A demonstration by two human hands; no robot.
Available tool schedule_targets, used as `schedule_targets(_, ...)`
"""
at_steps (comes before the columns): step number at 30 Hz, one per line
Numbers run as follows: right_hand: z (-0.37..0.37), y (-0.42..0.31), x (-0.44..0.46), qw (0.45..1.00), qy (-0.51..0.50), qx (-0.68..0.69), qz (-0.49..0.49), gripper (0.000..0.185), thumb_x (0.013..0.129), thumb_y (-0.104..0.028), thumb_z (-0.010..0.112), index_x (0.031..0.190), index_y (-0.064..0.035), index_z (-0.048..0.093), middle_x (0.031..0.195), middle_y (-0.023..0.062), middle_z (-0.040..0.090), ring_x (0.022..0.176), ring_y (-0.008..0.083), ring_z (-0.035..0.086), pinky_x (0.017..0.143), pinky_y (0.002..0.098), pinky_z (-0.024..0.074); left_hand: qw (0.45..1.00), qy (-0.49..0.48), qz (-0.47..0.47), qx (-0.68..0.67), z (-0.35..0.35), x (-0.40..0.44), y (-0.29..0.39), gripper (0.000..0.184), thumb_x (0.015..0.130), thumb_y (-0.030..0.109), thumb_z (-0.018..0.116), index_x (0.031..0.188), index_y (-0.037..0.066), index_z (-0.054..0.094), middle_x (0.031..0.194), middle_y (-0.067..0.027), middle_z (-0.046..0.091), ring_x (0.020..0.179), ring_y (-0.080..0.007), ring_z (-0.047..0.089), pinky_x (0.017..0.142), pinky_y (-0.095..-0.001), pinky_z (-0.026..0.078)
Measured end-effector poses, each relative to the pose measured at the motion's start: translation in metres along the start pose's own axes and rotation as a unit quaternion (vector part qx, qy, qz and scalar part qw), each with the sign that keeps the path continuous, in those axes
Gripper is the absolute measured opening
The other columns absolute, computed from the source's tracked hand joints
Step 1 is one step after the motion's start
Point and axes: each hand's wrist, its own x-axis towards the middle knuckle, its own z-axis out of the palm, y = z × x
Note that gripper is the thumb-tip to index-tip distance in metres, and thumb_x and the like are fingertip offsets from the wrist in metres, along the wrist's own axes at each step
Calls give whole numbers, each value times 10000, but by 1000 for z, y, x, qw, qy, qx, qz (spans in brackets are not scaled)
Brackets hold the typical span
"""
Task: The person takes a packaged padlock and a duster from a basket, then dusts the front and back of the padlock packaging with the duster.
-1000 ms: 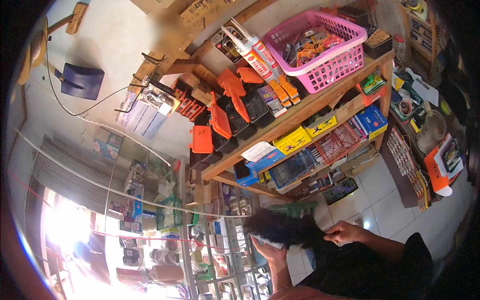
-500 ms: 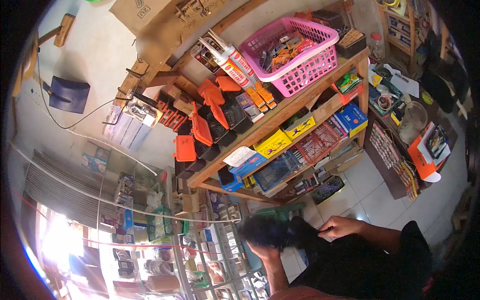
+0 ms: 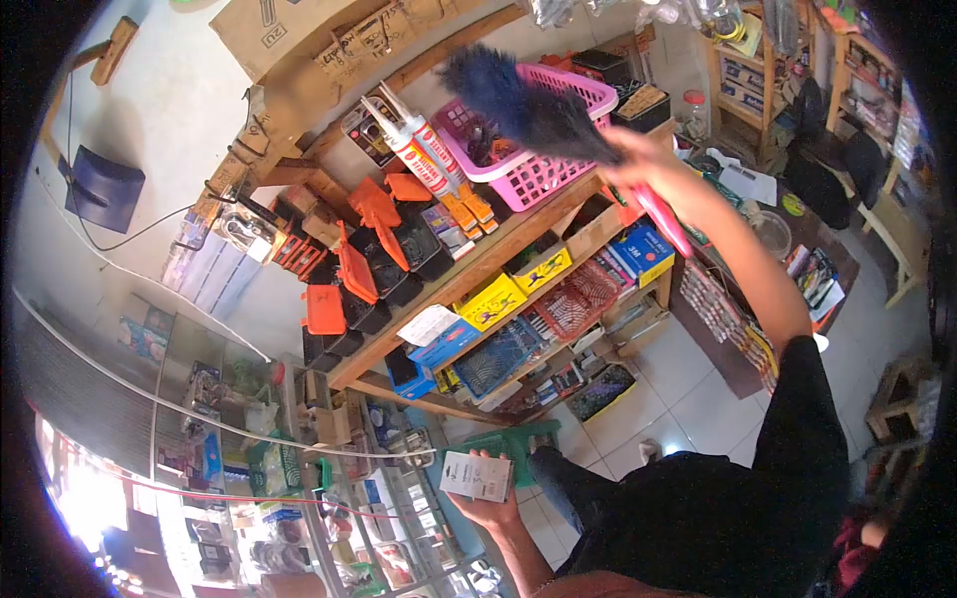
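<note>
My right hand (image 3: pixel 653 174) is raised and closed round the pink handle (image 3: pixel 663 224) of a black feather duster (image 3: pixel 538 115). The duster's fluffy head reaches across the front of a pink plastic basket (image 3: pixel 543 184) full of small packaged goods; I cannot tell whether it touches them. Lower down, my left hand (image 3: pixel 488 510) grips a small whitish box (image 3: pixel 478 476) with fine print, its face turned up towards me. Two silicone sealant tubes (image 3: pixel 429 154) lean beside the basket.
A wooden shelf (image 3: pixel 508 254) carries black bins with orange lids (image 3: pixel 357 274) and, below, yellow and blue boxes. A green stool (image 3: pixel 508 444) stands on the tiled floor. Glass display shelving (image 3: pixel 369 498) is at lower left, a dark table (image 3: pixel 728 319) at right.
My right hand has swung the duster up from near my left hand to the basket. The whitish box in my left hand, hidden behind the duster before, now shows.
</note>
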Motion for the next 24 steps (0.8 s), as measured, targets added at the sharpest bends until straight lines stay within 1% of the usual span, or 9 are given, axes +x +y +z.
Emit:
schedule_targets(3,-10,-22,76,997,0,-76,-29,836,871,-202,716,1527,-26,230,917,57,574,755,135,574,673,295,489,999,-17,-9,-33,1,-2,0,640,941,588,467,1400,140,458,1308,-166,562,1152,-345,571,986,-609,428)
schedule_targets(8,-29,-9,129,977,44,-200,58,891,835,-294,744,1539,-72,245,1425,150,470,1045,225,594,764,397,549,999,2,33,-34,6,-13,7,642,942,606,448,1381,137,469,1293,-160,565,1130,-337,577,974,-610,425)
schedule_targets(11,-33,10,135,983,28,-176,47,868,854,-393,731,1545,-159,260,1491,176,409,1253,297,491,864,556,539,998,16,60,-30,4,-20,13,649,941,643,404,1341,140,495,1233,-147,588,1083,-328,585,950,-619,421)
schedule_targets(12,-4,-25,102,975,55,-190,105,847,869,-405,716,1543,-152,272,1492,184,412,1277,276,481,904,475,530,997,20,68,-26,-2,-22,17,650,941,643,403,1342,140,492,1229,-148,587,1077,-328,585,948,-619,422)
schedule_targets(14,-10,-15,100,948,76,-307,-25,779,880,-405,697,1496,-84,345,1438,222,454,1305,308,463,1034,433,418,996,41,82,-20,-2,-24,22,660,938,656,393,1338,140,488,1213,-153,584,1051,-331,584,940,-638,419)
schedule_targets(17,9,-3,89,784,244,-480,-307,648,913,-362,659,1428,-47,423,1380,227,491,1317,330,444,1099,441,338,994,76,76,-36,6,-25,30,678,932,675,379,1330,139,496,1188,-155,585,1008,-330,590,920,-661,420)
schedule_targets(19,69,-28,52,842,124,-380,-362,513,947,-275,621,1386,-58,470,1368,180,516,1318,292,454,1092,418,353,996,63,57,-28,15,-17,35,667,928,688,366,1293,151,520,1126,-151,596,958,-329,598,898,-683,422)
schedule_targets(21,132,-21,15,907,-56,-329,-257,470,933,-268,639,1331,-50,514,1287,180,578,1192,305,571,1030,400,424,999,27,30,-9,32,-5,41,655,927,690,364,1271,158,533,1096,-143,602,941,-328,602,889,-687,425)
schedule_targets(24,211,23,-34,852,-353,-303,-239,634,925,-392,645,1394,-8,457,1194,239,596,1113,377,596,971,450,465,994,-69,28,85,72,28,60,652,929,693,375,1280,163,521,1089,-90,602,949,-264,597,839,-556,497)
